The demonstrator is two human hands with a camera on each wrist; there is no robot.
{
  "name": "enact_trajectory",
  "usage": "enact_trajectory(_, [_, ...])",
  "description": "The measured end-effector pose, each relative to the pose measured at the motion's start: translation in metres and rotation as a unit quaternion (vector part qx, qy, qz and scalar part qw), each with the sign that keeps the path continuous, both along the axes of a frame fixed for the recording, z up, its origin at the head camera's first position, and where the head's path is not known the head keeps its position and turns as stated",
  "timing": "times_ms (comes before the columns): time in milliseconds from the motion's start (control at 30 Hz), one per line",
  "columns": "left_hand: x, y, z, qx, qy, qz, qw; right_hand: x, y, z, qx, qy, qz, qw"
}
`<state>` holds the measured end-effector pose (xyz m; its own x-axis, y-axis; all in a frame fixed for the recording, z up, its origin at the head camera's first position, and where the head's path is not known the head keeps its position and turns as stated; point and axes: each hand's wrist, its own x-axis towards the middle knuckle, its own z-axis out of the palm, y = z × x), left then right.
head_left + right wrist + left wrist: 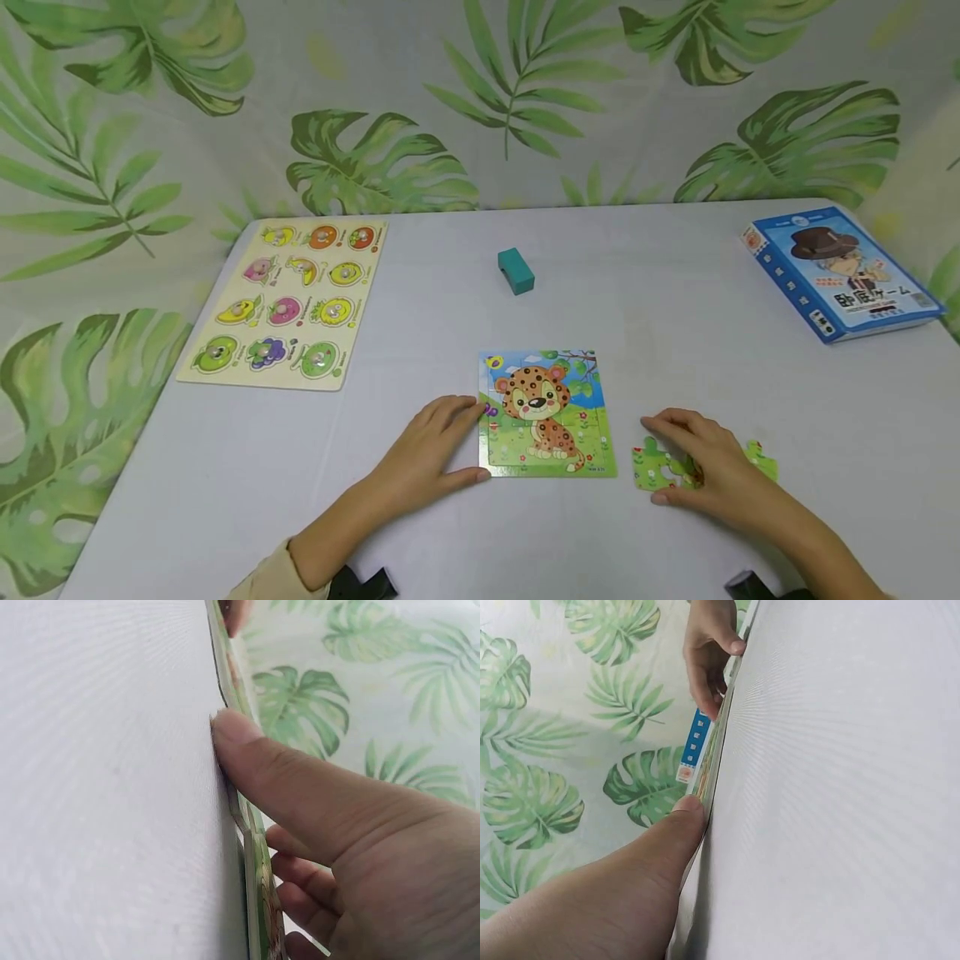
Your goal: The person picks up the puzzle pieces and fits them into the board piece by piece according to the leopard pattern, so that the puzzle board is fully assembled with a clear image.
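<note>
A square jigsaw puzzle (pixel 543 417) of a spotted leopard cub lies flat on the table. My left hand (pixel 431 450) rests at its left side, fingers at the left edge and thumb at the lower left corner. To the right of the puzzle, my right hand (pixel 708 467) is over loose green puzzle pieces (pixel 647 468). Its thumb and forefinger are spread at either side of them, and the palm hides part. Another green piece end (pixel 761 458) shows beyond the hand. In the right wrist view the thumb (pixel 247 742) lies by the pieces' thin edge.
A fruit puzzle board (pixel 300 304) lies at the back left. A teal block (pixel 516 271) sits behind the leopard puzzle. At the back right is a blue box (pixel 843 275) with a cartoon figure. A leaf-print cloth (pixel 540 92) hangs behind the white-covered table (pixel 420 333).
</note>
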<state>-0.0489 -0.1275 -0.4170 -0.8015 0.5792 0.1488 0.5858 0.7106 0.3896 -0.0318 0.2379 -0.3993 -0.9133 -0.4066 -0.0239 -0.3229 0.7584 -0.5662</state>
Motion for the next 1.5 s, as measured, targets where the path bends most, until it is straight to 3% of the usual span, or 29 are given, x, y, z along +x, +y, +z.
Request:
enact_trajectory(367, [0.001,0.001,0.001,-0.001,0.0,-0.001,1.0,0.0,-0.003,-0.001,-0.024,0.051,0.008,0.9983])
enact_trajectory(700, [0.001,0.0,0.001,-0.006,0.003,-0.001,1.0,-0.005,-0.012,0.014,-0.002,0.044,0.011,0.999])
enact_trajectory(1000, [-0.001,0.0,0.0,-0.004,-0.002,-0.001,1.0,-0.016,-0.06,0.036,-0.073,0.079,0.081,0.991])
enact_trajectory(1267, [-0.003,-0.002,0.0,-0.007,-0.006,-0.005,0.9999,-0.027,-0.11,0.02,-0.078,0.069,0.108,0.9888])
enact_trajectory(1500, [-0.004,-0.003,-0.001,-0.004,0.007,-0.017,0.9998,-0.033,-0.131,0.002,-0.075,0.047,0.112,0.9897])
